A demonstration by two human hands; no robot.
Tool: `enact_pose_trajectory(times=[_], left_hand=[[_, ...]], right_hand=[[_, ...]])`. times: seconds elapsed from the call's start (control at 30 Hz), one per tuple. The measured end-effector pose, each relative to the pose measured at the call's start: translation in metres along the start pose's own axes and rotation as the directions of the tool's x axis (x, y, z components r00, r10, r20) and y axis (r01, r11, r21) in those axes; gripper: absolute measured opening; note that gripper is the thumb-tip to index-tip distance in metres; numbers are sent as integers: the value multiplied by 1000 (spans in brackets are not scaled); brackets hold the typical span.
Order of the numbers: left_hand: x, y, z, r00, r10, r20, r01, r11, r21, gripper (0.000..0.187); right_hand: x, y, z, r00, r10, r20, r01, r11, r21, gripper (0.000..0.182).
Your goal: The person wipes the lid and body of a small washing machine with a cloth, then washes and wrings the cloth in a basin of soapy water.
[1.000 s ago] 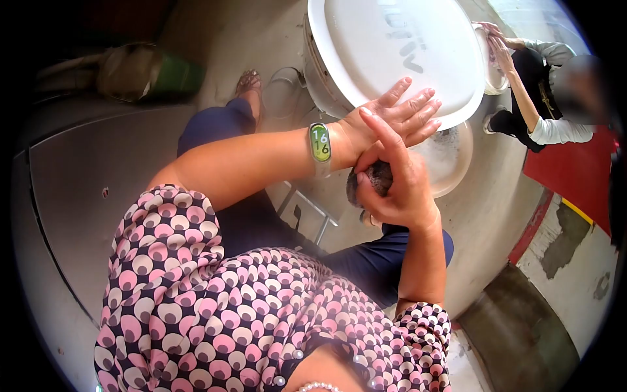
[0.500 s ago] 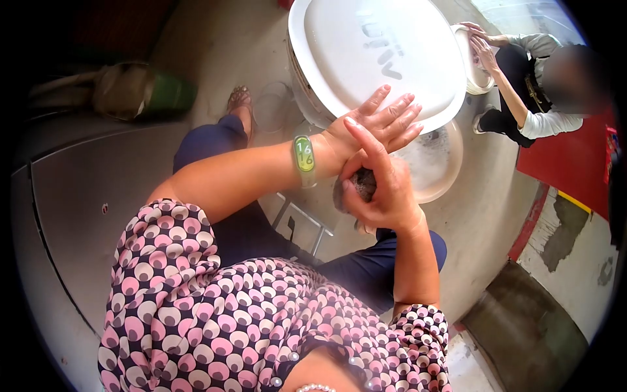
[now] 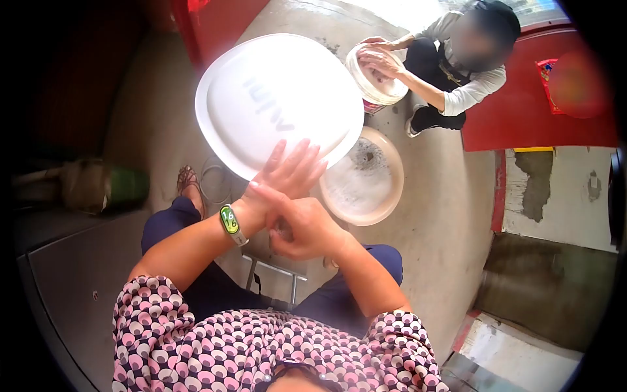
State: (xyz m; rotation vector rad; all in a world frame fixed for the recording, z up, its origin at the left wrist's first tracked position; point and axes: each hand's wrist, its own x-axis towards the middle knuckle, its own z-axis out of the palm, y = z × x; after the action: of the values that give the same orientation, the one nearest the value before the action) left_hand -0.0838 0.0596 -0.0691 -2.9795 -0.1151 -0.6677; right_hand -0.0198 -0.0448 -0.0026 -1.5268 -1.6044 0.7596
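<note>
Basically, pale floor (image 3: 431, 215) spreads under everything, and at one o'clock, beyond the work, a crouching co-worker (image 3: 450, 65) rests both hands on a round white bucket (image 3: 398, 91). Next in size comes the white lid (image 3: 222, 104), just past the wearer's hands at twelve o'clock: broad, rounded and smooth, with a raised rim, a bright glare across its middle and faint grey lettering that reads upside down. At the lid's four o'clock a cream basin (image 3: 394, 189) sits on the floor, holding cloudy, sudsy water with dark flecks near its far side. The left fingers (image 3: 295, 157) are open and slightly spread, palm down, over the lid's rim at its six o'clock; whether they press on it cannot be told. The right fingers (image 3: 271, 196) are just below them, curled around a small dark scrubber (image 3: 284, 226), while the index finger reaches out toward ten o'clock across the left wrist. That scrubber lies tucked inside the curl, at about six o'clock from the left fingers; only a rough, grey-black patch shows, so its full shape stays hidden. Smallest in view is the wristband (image 3: 230, 219), on the left wrist, with a lit green face showing 16 over 16.
</note>
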Motion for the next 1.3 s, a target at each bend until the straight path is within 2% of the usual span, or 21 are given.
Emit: enact_pose_trajectory(times=[0.5,0.63,0.7,1.3], left_hand=[[2,-2,-2,1000,6,14,-7,1000,26,44],[2,-1,0,1000,15,3,-15,998,64,43],[3,-2,-1,1000,15,2,-16,998,61,43],[2,-2,-1,1000,7,7,-8,999,35,43]], right_hand=[[-1,5,2,997,-72,-34,73,997,29,81],[0,2,1,998,-50,-23,51,999,18,81],[1,-1,-2,1000,-16,17,16,1000,1,75],[1,0,0,999,-30,15,30,1000,2,76]])
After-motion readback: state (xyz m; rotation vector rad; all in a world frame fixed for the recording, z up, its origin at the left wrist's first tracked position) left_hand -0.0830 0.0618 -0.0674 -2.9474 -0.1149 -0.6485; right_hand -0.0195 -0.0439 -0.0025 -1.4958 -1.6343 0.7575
